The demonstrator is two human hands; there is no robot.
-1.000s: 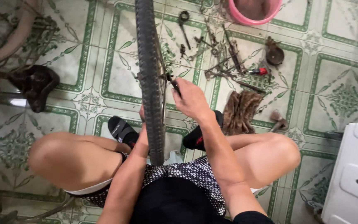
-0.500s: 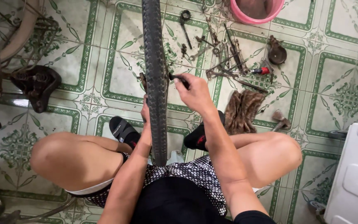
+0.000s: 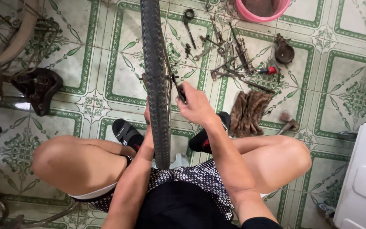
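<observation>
At frame centre, we see the bicycle wheel standing upright between the knees. The right hand touches its right side, fingers closed around a dark tool at the hub. The left hand sits behind the tyre; its grip cannot be determined.

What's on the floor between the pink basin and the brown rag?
Head view: a scatter of rusty hand tools, including a red-handled screwdriver, lies between the pink basin and the brown rag.
</observation>
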